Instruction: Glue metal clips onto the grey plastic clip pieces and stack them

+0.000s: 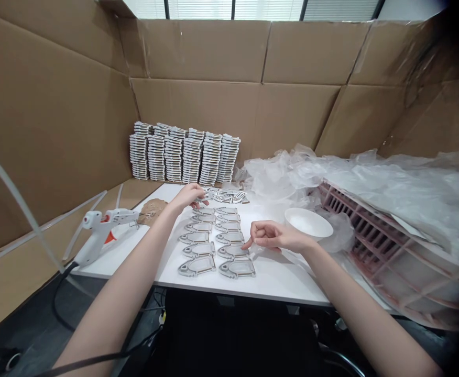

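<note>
Two columns of flat, grey fish-shaped frames (196, 265) lie on the white table. My left hand (190, 196) is at the far end of the left column, fingers closed on a thin grey-and-white piece (205, 196). Its fingertips are partly hidden. Just right of it lies a small pile of flat printed pieces (231, 196). My right hand (274, 235) hovers beside the right column, fingers loosely bent and apart, holding nothing. Its index fingertip is at the edge of one frame (232, 252); whether it touches is unclear.
A white glue gun (99, 230) stands at left near brown paper (153, 211). Tall stacks of similar pieces (192, 157) line the cardboard wall (198, 104). On the right are a white bowl (309, 222), crumpled plastic film (284, 173) and a pink basket (386, 251).
</note>
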A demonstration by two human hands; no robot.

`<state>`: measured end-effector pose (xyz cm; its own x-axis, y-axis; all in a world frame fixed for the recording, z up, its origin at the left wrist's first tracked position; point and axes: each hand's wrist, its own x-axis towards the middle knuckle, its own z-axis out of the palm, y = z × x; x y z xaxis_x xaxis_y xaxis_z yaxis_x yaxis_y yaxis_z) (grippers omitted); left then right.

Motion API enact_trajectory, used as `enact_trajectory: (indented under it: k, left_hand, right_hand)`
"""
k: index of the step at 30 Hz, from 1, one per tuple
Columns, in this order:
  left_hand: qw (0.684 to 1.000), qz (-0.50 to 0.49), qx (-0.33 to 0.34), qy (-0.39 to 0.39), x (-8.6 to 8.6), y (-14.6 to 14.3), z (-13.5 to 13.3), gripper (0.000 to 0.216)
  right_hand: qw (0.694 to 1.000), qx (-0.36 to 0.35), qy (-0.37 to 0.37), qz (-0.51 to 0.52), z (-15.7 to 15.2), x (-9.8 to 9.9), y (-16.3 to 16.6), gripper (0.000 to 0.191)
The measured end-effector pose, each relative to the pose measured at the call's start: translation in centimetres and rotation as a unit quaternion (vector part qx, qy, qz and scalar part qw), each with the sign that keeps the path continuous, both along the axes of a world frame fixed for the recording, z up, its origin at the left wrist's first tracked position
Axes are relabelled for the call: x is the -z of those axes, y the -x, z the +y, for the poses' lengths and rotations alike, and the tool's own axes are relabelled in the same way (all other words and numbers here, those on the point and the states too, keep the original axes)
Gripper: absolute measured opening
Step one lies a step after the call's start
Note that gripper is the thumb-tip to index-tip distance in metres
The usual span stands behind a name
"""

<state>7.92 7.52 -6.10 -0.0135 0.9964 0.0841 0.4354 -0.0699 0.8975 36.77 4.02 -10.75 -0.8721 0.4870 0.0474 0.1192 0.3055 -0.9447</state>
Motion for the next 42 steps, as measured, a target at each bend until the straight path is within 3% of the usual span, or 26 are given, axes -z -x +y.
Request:
enact_trajectory:
  k: [12, 18, 26, 33, 42]
  left_hand:
    - [1.0, 0.005, -0.02, -0.004, 0.4, 0.4, 0.6, 0.014]
    - [0.999, 0.024, -0.044, -0.002, 0.7, 0.8, 1.2, 0.017]
    - [0.994, 0.087, 0.04, 0.054, 1.3, 1.2, 1.3, 0.016]
    - [0.986, 0.132, 0.068, 0.074, 1.1, 1.3, 1.1, 0.014]
    - [0.979, 0.155, 0.094, 0.089, 1.1, 2.1, 1.0, 0.019]
  right_hand:
    - [0.998, 0.057, -0.017, 0.012, 0.1, 0.7, 0.5, 0.035]
    - [0.966, 0.152, -0.18, 0.108, -1.7, 0.9, 2.4, 0.023]
    - [0.967, 0.01, -0.253, -0.009, -7.4, 0.9, 6.2, 0.014]
    - [0.951, 0.021, -0.3, -0.078, -9.2, 0.0, 6.7, 0.016]
    - [0.944, 0.033, -0.32, -0.08, -10.4, -0.3, 6.5, 0.014]
